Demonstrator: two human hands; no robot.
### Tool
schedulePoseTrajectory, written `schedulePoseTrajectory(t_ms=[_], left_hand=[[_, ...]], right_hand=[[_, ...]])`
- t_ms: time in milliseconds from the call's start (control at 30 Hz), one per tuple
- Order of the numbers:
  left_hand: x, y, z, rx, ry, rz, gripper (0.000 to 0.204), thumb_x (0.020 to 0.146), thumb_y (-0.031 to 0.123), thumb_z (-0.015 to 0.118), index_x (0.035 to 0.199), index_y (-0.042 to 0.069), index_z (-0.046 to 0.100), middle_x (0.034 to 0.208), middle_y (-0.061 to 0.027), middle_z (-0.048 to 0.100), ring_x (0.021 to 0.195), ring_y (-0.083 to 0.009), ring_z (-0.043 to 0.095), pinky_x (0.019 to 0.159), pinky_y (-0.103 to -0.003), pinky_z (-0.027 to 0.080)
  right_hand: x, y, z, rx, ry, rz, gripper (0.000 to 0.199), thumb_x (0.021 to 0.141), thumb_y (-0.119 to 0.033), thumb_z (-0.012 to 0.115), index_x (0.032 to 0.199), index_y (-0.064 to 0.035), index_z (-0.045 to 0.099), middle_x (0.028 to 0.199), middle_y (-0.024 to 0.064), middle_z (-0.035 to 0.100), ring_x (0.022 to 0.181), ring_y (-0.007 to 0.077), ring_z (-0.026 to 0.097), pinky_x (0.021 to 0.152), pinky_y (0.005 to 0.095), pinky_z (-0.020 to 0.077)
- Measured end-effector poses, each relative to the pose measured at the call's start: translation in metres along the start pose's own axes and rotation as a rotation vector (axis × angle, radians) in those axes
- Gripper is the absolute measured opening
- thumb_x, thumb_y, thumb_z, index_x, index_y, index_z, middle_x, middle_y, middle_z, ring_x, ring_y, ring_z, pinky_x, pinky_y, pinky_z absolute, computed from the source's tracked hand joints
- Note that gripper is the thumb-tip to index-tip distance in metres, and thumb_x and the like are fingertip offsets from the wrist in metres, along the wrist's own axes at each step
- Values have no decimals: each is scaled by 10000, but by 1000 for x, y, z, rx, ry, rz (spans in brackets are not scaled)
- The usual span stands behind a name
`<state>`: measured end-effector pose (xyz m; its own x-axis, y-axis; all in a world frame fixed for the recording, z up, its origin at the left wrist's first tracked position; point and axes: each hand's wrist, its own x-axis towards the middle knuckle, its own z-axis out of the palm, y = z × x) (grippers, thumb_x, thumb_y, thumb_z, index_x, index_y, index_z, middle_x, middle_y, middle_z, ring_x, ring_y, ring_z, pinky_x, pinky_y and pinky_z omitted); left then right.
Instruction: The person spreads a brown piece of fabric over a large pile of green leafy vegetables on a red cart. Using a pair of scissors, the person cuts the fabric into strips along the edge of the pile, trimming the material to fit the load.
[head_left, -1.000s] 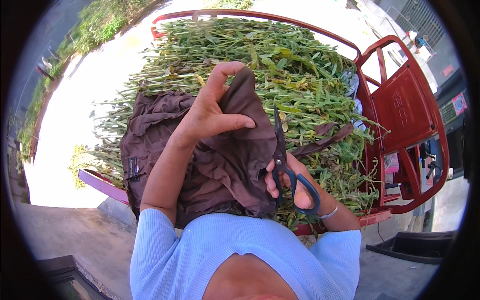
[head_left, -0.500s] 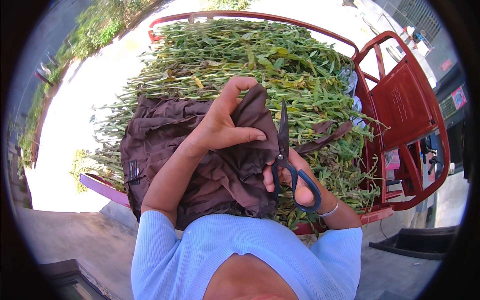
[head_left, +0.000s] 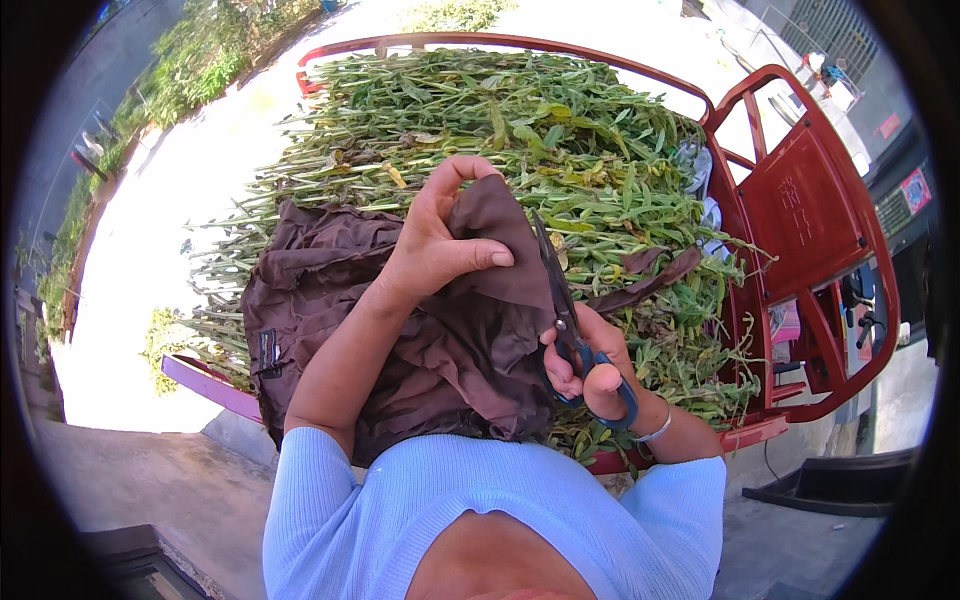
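A crumpled dark brown cloth point(head_left: 440, 355), which looks like a garment with a small label, lies over a heap of cut green stalks point(head_left: 450, 115). My left hand point(head_left: 440, 235) grips the cloth and lifts a fold of it, thumb toward me and fingers curled over the top. In my right hand point(head_left: 590, 365) are scissors point(head_left: 563, 290) with dark blades and blue handles. Their blades point away from me and lie along the right edge of the lifted fold. A narrow strip of brown cloth point(head_left: 650, 280) rests on the stalks beyond my right hand.
The stalks fill the bed of a red metal cart point(head_left: 810, 205), whose framed panel stands at the right. A low red side rail point(head_left: 210, 385) sticks out at the left. Concrete ground point(head_left: 130, 490) lies nearer me, and bushes point(head_left: 215, 65) grow at the far left.
The scissors' blades have closed further and tilted left against the cloth's edge. My left hand has shifted slightly left with the fold.
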<state>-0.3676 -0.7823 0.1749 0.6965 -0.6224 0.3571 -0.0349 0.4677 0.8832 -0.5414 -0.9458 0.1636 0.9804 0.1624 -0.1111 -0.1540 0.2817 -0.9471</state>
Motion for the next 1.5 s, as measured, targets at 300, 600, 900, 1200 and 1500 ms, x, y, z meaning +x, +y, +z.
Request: schedulePoseTrajectory(t_ms=[300,600,900,1200,1500], left_hand=[[1,3,2,97,-73,13,638,600,42,867,1131,64,513,921,31,569,784,-43,573,682,-180,455],[-4,-13,3,150,-264,-84,544,620,78,877,1058,50,555,962,23,588,854,-39,553,744,-210,451],[-6,-20,9,194,-307,-35,482,647,84,871,1021,36,570,926,16,606,826,-37,561,738,-221,460],[-5,-9,-1,292,-355,-36,361,687,87,840,953,27,602,820,55,540,784,-38,492,703,-211,413],[-3,-14,0,447,-435,-50,309,711,76,812,943,12,619,813,15,592,765,-60,534,677,-224,435]], right_hand=[[4,-2,-4,-67,-86,35,1082,402,-854,655,1085,-39,455,770,-12,506,653,53,494,573,187,412],[5,-8,-2,-149,-77,1,1186,343,-896,616,1139,-37,426,901,18,496,754,93,521,647,232,463],[4,1,-3,-16,25,-8,1126,384,-873,629,1106,-28,446,872,-14,453,691,31,444,579,168,404],[4,5,-9,-179,86,-136,985,504,-837,626,1027,-15,479,717,-50,439,594,9,391,503,155,296],[-7,-14,-22,-361,223,-332,848,638,-803,583,966,-23,520,589,-57,449,517,2,395,456,172,279]])
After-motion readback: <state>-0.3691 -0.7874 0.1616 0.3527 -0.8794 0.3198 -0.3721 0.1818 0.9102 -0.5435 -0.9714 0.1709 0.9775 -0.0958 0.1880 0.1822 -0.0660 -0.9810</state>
